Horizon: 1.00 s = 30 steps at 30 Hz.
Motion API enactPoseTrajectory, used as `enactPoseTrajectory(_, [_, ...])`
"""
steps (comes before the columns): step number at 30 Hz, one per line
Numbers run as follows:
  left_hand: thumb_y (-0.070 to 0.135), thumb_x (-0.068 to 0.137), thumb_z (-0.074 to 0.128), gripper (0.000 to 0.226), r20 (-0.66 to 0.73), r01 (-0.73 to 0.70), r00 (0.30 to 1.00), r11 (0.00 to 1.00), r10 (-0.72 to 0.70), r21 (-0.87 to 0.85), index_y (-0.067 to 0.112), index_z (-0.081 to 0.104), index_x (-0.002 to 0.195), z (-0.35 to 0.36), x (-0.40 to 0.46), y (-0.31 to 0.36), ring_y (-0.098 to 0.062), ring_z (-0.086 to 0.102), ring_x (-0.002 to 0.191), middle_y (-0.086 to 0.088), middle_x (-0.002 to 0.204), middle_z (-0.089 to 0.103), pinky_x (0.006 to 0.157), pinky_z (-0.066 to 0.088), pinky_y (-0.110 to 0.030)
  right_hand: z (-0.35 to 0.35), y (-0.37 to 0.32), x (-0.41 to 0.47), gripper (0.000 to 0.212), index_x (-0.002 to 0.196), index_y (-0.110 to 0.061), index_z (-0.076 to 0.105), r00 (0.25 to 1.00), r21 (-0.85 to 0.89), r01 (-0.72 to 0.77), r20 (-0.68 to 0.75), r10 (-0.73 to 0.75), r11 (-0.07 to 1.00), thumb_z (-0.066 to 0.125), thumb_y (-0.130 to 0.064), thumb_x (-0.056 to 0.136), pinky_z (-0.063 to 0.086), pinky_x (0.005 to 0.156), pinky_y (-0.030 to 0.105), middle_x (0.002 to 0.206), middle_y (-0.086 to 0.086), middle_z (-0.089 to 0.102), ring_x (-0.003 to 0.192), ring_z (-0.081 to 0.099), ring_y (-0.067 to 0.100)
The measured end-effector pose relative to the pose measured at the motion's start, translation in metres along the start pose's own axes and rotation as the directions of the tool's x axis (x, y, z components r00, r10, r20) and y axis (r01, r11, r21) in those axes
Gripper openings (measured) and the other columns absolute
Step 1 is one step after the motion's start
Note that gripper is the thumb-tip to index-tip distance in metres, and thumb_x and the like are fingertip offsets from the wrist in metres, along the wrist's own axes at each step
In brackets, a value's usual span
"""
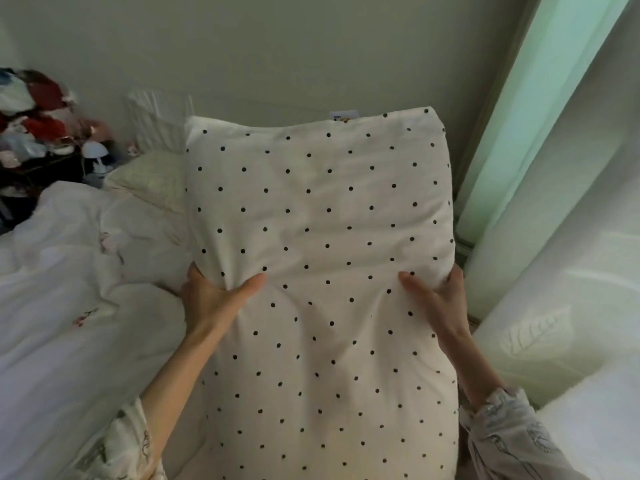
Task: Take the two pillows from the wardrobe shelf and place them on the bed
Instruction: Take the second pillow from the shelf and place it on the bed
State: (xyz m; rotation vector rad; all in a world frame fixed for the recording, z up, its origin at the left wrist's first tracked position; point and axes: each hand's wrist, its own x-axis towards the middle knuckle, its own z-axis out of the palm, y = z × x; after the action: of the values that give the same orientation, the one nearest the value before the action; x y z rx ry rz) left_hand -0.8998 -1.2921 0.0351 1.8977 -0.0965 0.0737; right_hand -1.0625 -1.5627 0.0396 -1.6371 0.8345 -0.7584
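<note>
dotted pillow [318, 237] between grips | left hand [211, 299], right hand [438, 303] pinching its side edges

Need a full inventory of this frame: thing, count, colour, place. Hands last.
polka-dot pillow: 1, white with black dots, centre, held by both sides
plain pillow: 1, cream, left of the dotted one, by the wall
duvet: 1, white with small floral print, rumpled, left
clutter pile: 1, red, white and dark, far left
curtain: 1, pale green-white with leaf pattern, right
wall: 1, off-white, behind
left hand: 1, grips pillow's left edge
right hand: 1, grips pillow's right edge
</note>
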Motion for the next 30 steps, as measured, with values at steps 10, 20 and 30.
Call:
enactPoseTrajectory(10, [0.069, 0.028, 0.076, 0.134, -0.080, 0.104, 0.991, 0.995, -0.104, 0.000, 0.015, 0.024, 0.140, 0.102, 0.095, 0.032, -0.033, 0.046, 0.124, -0.015, 0.137, 0.046, 0.103, 0.040, -0.050, 0.036, -0.011, 0.176, 0.084, 0.132, -0.025, 0.036, 0.995, -0.015, 0.031, 0.098, -0.029, 0.999, 0.080, -0.042, 0.063, 0.047, 0.094, 0.053, 0.122, -0.005, 0.051, 0.111, 0.053, 0.023])
enactPoseTrajectory(20, [0.061, 0.033, 0.081, 0.123, -0.123, 0.134, 0.982, 0.988, -0.143, -0.075, 0.013, 0.032, 0.136, 0.193, 0.242, 0.023, -0.027, 0.047, 0.124, -0.009, 0.133, 0.051, 0.103, 0.041, -0.047, 0.126, -0.008, 0.355, 0.080, 0.130, -0.023, 0.039, 0.983, -0.072, 0.037, 0.180, -0.023, 0.997, 0.080, -0.040, 0.063, 0.047, 0.093, 0.053, 0.123, -0.001, 0.054, 0.110, 0.055, 0.023])
enactPoseTrajectory(30, [0.058, 0.038, 0.081, 0.119, -0.200, 0.331, 0.917, 0.938, -0.346, -0.105, 0.015, 0.027, 0.135, 0.271, 0.407, 0.008, -0.035, 0.047, 0.120, -0.013, 0.131, 0.050, 0.097, 0.043, -0.045, 0.247, -0.023, 0.528, 0.080, 0.127, -0.020, 0.041, 0.967, -0.161, 0.080, 0.254, -0.037, 0.984, 0.081, -0.040, 0.061, 0.048, 0.091, 0.054, 0.124, 0.001, 0.056, 0.111, 0.055, 0.026])
